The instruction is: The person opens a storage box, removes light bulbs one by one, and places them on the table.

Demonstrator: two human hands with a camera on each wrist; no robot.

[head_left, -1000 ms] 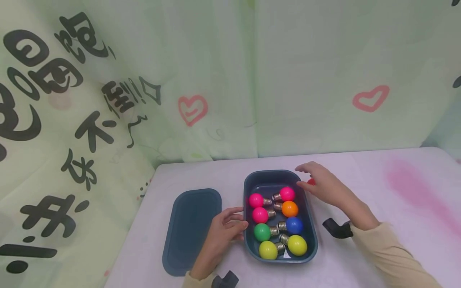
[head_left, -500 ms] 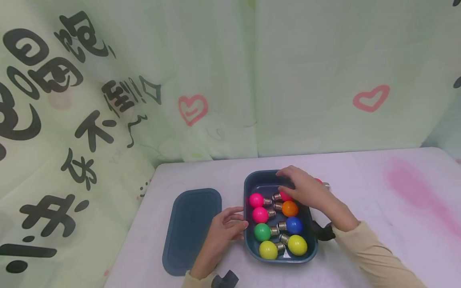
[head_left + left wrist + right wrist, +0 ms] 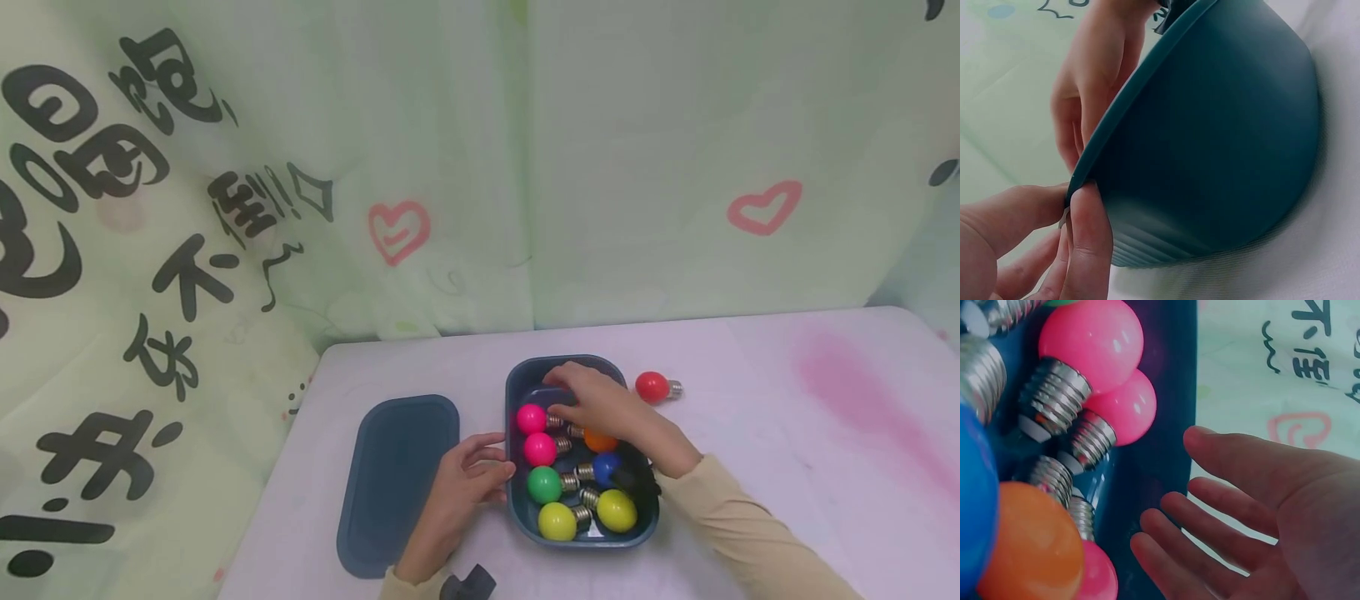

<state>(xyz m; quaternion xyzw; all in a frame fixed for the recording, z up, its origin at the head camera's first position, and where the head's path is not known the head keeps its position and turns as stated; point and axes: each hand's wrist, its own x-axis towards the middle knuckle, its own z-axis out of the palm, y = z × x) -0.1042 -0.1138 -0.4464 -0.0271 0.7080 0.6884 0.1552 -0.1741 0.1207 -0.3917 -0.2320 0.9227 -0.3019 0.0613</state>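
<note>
A dark blue plastic tub (image 3: 573,546) holds several coloured light bulbs with silver screw bases. My left hand (image 3: 465,492) pinches the tub's left rim; in the left wrist view its thumb and finger lie on either side of the wall (image 3: 1210,137). Over the tub's far part hovers my right hand (image 3: 600,408), fingers spread and holding nothing. Nearest to it are two pink bulbs (image 3: 1091,347) and the orange bulb (image 3: 1032,544). A third pink bulb (image 3: 1099,575) shows in the right wrist view, hidden by the hand from above. Green (image 3: 544,484), blue (image 3: 606,468) and yellow bulbs (image 3: 557,522) lie nearer.
A red bulb (image 3: 652,387) lies on the pale tablecloth (image 3: 750,400) beyond the tub's right side. Flat on the left is a dark blue lid (image 3: 397,487). A printed curtain (image 3: 637,167) hangs behind the table's back edge.
My right hand has moved left from beside the red bulb to above the tub, uncovering that bulb. The left hand has stayed at the rim.
</note>
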